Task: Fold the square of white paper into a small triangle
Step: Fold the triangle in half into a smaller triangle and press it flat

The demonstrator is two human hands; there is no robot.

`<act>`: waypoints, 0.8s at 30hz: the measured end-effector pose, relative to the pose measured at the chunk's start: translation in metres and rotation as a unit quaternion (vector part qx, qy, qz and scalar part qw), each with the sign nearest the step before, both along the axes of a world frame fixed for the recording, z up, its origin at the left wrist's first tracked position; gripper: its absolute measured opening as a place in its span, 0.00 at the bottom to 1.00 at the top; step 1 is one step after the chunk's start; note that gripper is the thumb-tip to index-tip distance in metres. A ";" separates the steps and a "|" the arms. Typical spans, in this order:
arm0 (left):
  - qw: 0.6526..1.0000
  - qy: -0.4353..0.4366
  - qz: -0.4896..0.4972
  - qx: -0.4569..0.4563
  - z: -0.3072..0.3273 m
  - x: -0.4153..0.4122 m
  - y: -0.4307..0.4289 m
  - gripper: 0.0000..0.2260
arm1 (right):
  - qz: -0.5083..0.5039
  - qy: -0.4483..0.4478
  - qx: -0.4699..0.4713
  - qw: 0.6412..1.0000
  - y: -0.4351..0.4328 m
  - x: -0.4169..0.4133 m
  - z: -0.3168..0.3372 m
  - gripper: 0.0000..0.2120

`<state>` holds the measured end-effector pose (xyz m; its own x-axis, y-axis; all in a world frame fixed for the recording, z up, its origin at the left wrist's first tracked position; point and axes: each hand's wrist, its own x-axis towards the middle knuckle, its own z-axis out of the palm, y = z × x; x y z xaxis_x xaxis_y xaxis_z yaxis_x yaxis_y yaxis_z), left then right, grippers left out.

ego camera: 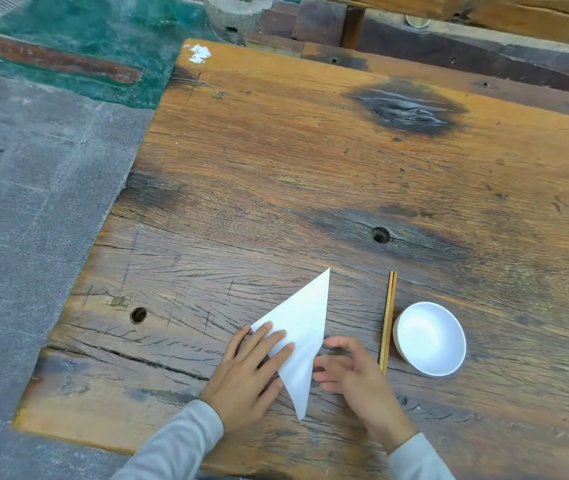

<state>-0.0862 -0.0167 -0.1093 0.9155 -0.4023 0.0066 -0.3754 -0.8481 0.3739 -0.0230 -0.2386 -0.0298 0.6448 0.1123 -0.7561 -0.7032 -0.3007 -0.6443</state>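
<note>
At the far left lies a grey stone floor with a patch of green surface beyond it, and the worn wooden table fills the rest of the view, its left edge running diagonally toward the near side. A small round hole sits in the tabletop near that left edge. Next comes the left hand, reaching in from a light grey sleeve; it is spread flat with the fingers extended, pressing down on the near-left part of the white paper. The paper lies on the near middle of the table, already folded into a long triangle with one sharp tip pointing far and another pointing near, between the two hands. Just right of it, the right hand rests beside the paper's right edge, fingers loosely curled and apart; motion blur makes it hard to say whether the fingertips touch the paper, though it seems to grip nothing. A second hole shows farther off, above the paper's tip. To the right of the hand lies a pair of wooden chopsticks, side by side and pointing far, and just beside them stands an empty white bowl, well clear of the paper.
</note>
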 end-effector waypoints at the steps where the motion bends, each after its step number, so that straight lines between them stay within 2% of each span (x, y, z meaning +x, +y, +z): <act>1: 1.000 0.001 0.000 0.000 0.000 0.000 0.000 0.25 | 0.017 -0.012 0.017 1.000 -0.002 0.001 0.001 0.14; 4: 1.000 0.002 0.004 -0.007 0.001 0.001 0.000 0.25 | 0.084 -0.034 0.038 0.995 -0.005 0.005 0.000 0.22; 8: 0.999 0.002 0.024 -0.022 -0.001 0.000 0.000 0.23 | 0.102 -0.036 0.055 0.993 -0.006 0.005 -0.008 0.20; 11: 0.999 0.002 0.028 -0.029 -0.004 -0.001 -0.002 0.23 | 0.079 -0.057 0.077 0.992 -0.008 0.003 -0.015 0.16; 14: 0.999 0.002 0.026 -0.031 -0.006 -0.001 -0.003 0.23 | -0.008 -0.069 0.072 0.995 -0.004 0.006 -0.025 0.14; 17: 0.999 -0.001 0.023 -0.033 -0.006 -0.002 -0.001 0.22 | -0.066 -0.076 0.062 0.993 0.006 0.022 -0.033 0.17; 20: 0.999 -0.008 0.011 -0.031 -0.005 0.000 0.000 0.23 | -0.052 -0.081 0.050 0.994 0.013 0.046 -0.034 0.18; 24: 0.999 -0.019 0.017 -0.033 -0.002 0.018 0.005 0.22 | 0.005 -0.103 0.015 0.995 0.015 0.076 -0.033 0.12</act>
<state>-0.0687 -0.0122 -0.1117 0.9274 -0.3683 0.0660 -0.3611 -0.8349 0.4153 0.0530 -0.2232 -0.0629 0.7848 0.1403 -0.6037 -0.5517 -0.2855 -0.7836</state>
